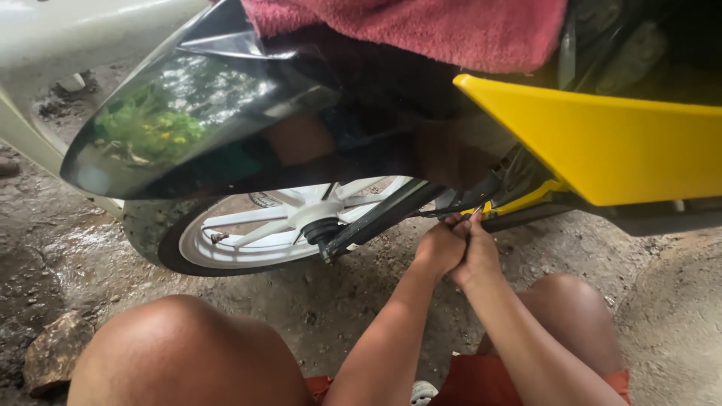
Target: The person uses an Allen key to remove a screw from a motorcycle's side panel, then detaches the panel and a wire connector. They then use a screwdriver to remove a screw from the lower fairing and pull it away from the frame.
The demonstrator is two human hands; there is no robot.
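I squat beside a motorbike with a glossy black front fender point(203, 128) and a yellow side panel point(602, 143). Both hands reach under the yellow panel, close together. My left hand point(440, 246) is closed near thin black cables point(451, 209) beside the dark fork leg point(376, 218). My right hand point(477, 252) pinches a small thin item at the same spot; what it is cannot be made out. The white spoked front wheel point(263, 225) with its black tyre stands just left of my hands.
A dark red towel point(421, 26) lies over the bike's top. My bare knees point(173, 353) are in the foreground. A rock point(53, 349) sits at the lower left on wet, rough concrete ground point(669, 316).
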